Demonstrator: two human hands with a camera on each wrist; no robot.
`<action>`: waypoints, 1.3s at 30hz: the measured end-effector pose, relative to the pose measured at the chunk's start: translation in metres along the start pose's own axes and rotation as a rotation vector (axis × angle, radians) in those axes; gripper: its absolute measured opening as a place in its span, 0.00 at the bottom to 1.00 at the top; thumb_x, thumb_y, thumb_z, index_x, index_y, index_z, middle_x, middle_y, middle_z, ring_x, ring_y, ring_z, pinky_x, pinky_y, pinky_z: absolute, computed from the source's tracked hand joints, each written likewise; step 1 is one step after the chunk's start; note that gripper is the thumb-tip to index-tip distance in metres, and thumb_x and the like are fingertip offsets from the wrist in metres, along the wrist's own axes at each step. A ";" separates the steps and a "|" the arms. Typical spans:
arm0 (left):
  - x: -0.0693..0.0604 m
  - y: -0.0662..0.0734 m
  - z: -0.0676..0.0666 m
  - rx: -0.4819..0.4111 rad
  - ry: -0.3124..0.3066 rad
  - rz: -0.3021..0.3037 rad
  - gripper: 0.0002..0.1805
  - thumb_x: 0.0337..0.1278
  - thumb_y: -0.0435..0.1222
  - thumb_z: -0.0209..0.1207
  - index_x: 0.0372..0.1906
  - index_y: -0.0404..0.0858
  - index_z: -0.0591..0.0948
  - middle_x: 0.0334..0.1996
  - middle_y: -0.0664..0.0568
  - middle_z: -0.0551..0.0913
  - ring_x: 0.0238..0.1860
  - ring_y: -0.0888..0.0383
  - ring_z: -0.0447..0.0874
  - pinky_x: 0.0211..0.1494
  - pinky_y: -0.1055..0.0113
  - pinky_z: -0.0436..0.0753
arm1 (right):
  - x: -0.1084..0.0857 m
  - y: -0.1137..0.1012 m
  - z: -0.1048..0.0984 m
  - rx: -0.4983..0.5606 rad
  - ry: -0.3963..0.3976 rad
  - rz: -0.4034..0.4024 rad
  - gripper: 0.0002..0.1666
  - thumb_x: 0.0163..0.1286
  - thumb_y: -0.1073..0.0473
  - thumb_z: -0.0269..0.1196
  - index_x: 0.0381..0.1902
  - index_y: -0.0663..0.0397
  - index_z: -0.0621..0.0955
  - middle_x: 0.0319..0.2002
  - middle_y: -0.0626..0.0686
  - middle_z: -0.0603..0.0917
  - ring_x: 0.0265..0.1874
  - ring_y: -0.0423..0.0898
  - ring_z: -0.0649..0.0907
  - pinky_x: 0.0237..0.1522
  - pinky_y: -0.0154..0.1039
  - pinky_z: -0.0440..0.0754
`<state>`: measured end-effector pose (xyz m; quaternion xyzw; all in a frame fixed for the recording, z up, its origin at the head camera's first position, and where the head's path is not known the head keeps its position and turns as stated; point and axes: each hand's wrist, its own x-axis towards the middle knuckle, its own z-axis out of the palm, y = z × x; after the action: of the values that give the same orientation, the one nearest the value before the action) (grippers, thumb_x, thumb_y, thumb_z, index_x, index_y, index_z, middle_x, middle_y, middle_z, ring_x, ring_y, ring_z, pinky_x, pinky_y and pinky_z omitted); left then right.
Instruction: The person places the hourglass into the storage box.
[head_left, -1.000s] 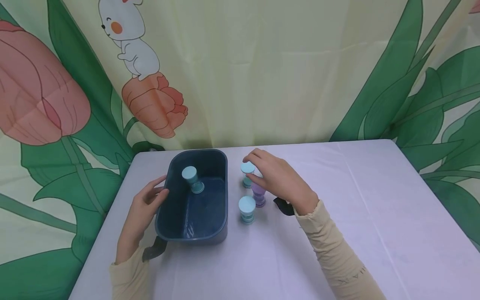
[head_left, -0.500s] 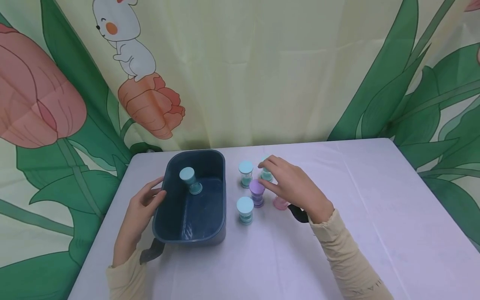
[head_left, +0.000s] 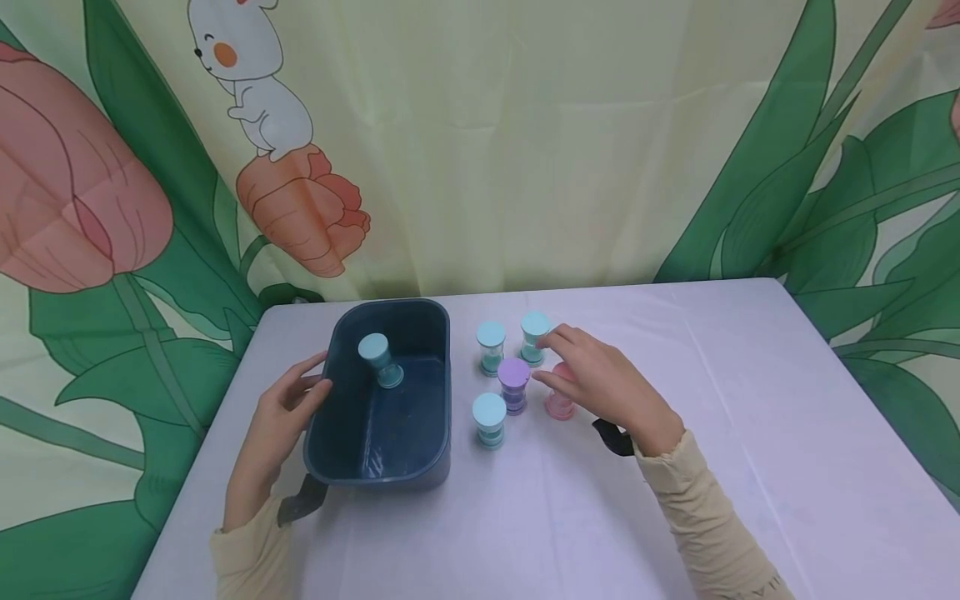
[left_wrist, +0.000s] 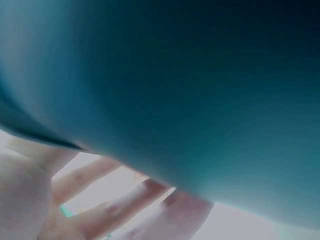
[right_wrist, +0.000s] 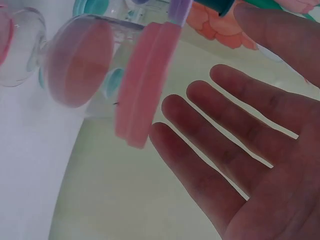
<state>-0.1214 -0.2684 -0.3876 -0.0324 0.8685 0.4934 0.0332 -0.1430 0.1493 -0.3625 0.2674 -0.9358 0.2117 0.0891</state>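
Observation:
My left hand rests against the left wall of a dark blue bin, its fingers fairly straight along the outside in the left wrist view. A light-blue-capped sand timer leans inside the bin. Over a pink sand timer hovers my right hand, fingers spread and holding nothing. It partly hides the pink timer in the head view. The right wrist view shows its pink cap close to the fingertips. A purple sand timer stands just left of it.
Light blue sand timers stand upright around the purple one: back left, back right and front. A white cloth covers the table. Behind it hangs a printed curtain.
My right hand has moved right and nearer, away from the back light blue timers, so the back-right and pink ones now show. The left hand stays at the bin; the view shifted slightly.

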 end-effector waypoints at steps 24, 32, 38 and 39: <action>-0.001 0.000 0.001 0.008 0.013 0.010 0.34 0.70 0.55 0.53 0.76 0.50 0.63 0.67 0.35 0.71 0.66 0.36 0.72 0.62 0.36 0.74 | -0.014 0.013 0.008 0.048 -0.088 0.055 0.20 0.60 0.57 0.73 0.49 0.57 0.82 0.45 0.50 0.82 0.40 0.45 0.82 0.46 0.44 0.84; -0.001 0.000 0.001 0.009 0.011 0.005 0.34 0.70 0.55 0.53 0.76 0.50 0.63 0.67 0.35 0.71 0.66 0.36 0.73 0.62 0.36 0.74 | -0.018 0.014 0.011 0.076 -0.091 0.073 0.20 0.59 0.59 0.74 0.48 0.57 0.82 0.45 0.49 0.80 0.41 0.45 0.81 0.47 0.45 0.83; -0.001 0.000 0.001 0.012 0.015 0.001 0.35 0.69 0.55 0.54 0.76 0.50 0.63 0.67 0.35 0.71 0.65 0.36 0.73 0.61 0.36 0.75 | -0.019 0.015 0.012 0.079 -0.078 0.070 0.20 0.58 0.60 0.75 0.48 0.56 0.83 0.44 0.49 0.81 0.41 0.45 0.82 0.48 0.45 0.84; -0.001 0.000 0.001 0.013 0.016 0.000 0.35 0.69 0.55 0.54 0.76 0.50 0.63 0.67 0.35 0.71 0.65 0.36 0.73 0.61 0.37 0.75 | -0.019 0.015 0.012 0.081 -0.074 0.066 0.20 0.58 0.61 0.75 0.48 0.56 0.83 0.44 0.49 0.81 0.42 0.45 0.82 0.48 0.45 0.84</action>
<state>-0.1207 -0.2672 -0.3883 -0.0363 0.8720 0.4874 0.0265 -0.1358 0.1639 -0.3841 0.2473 -0.9375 0.2420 0.0365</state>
